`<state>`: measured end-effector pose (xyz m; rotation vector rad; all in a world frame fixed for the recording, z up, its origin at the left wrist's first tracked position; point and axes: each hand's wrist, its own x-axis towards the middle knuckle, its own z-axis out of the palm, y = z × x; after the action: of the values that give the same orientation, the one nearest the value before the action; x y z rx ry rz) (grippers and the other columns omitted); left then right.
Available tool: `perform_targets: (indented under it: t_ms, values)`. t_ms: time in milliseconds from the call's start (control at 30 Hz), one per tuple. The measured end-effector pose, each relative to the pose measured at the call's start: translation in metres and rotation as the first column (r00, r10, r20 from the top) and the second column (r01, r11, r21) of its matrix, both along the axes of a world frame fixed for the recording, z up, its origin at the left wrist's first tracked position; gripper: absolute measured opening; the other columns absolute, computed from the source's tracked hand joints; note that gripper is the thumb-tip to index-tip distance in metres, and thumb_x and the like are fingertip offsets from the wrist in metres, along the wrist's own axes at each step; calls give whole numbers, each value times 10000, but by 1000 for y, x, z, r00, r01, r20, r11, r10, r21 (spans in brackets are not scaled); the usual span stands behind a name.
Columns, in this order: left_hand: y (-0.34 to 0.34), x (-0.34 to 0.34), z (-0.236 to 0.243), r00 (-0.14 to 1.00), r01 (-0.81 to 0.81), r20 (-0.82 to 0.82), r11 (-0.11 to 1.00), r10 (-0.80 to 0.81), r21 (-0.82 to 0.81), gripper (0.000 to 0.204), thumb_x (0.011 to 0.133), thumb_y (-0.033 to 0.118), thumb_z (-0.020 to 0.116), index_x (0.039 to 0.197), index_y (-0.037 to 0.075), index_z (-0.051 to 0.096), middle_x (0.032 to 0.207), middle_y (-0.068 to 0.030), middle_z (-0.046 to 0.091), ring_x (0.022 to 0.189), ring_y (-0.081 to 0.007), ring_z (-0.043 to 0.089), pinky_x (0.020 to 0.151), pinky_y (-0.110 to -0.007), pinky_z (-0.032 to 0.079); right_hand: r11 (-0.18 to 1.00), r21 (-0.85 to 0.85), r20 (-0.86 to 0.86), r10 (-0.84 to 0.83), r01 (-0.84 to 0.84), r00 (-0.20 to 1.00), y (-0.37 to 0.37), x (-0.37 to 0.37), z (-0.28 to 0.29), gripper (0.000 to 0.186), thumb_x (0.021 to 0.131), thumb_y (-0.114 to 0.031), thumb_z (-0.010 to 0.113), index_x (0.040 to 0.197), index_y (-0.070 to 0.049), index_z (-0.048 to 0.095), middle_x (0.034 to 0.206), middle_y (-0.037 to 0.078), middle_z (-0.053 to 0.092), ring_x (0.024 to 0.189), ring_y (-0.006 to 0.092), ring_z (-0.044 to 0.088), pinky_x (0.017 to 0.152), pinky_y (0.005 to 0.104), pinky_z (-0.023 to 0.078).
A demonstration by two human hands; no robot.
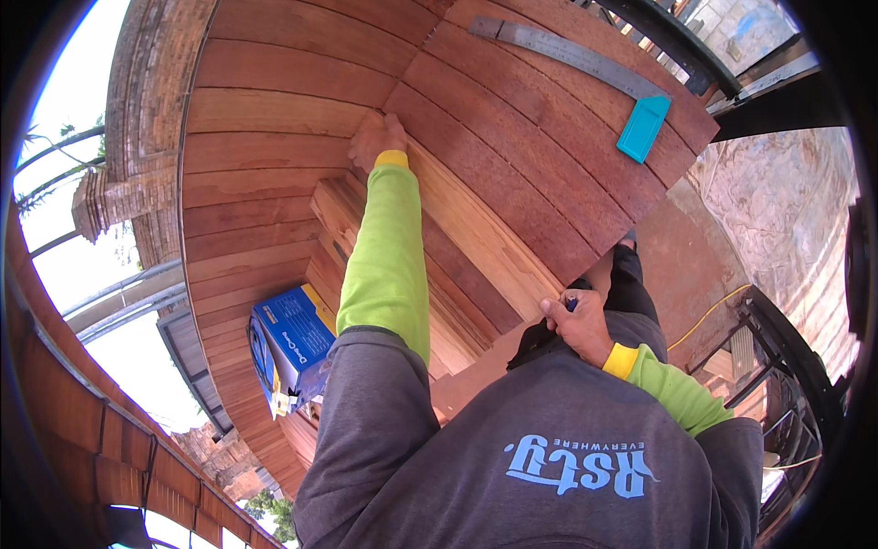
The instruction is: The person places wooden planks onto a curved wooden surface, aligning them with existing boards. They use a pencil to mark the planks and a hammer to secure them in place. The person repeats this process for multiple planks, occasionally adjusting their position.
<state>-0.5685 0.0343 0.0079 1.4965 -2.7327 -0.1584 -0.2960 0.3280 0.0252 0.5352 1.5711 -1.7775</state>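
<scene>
A long, light-brown wooden plank [480, 220] lies along the reddish board deck, running from the board wall toward my body. My left hand [377, 139] holds its far end, close to the wall, with the fingertips partly hidden. At the near end, my right hand [583, 325] is closed, its thumb beside the plank's edge. Between its fingers shows a small dark blue pen-like thing [572, 303], mostly covered. A metal try square [585, 62] with a turquoise handle [644, 128] rests on the boards to the far right.
Left of my left arm stands a blue box [297, 339] with a yellow edge, by the board wall [247, 188]. More light planks [334, 215] lie beside my left sleeve. A black metal frame [677, 46] borders the far right; a yellow cord [709, 316] runs across the floor.
</scene>
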Motion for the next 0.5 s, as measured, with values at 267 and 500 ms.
perform_targets:
  t_ms: [267,500]
  values:
    - [4,-3,1,997,-23,67,998,26,-52,812,720,563,601,1187,-94,508,1218,-258,504,1123,-367,524,936,-422,453,1000,-10,7,-10,10,1000,-1,-1,0,275,834,-136,654,617,19,589,538,42,563,481,77,475,435,270,355]
    - [8,1,0,997,-77,18,994,79,-83,815,729,568,579,1193,-100,527,1237,-244,521,1129,-364,531,952,-419,443,1000,-5,0,4,-4,1000,0,-1,1,290,841,-146,655,612,15,581,535,40,557,478,75,465,433,271,351]
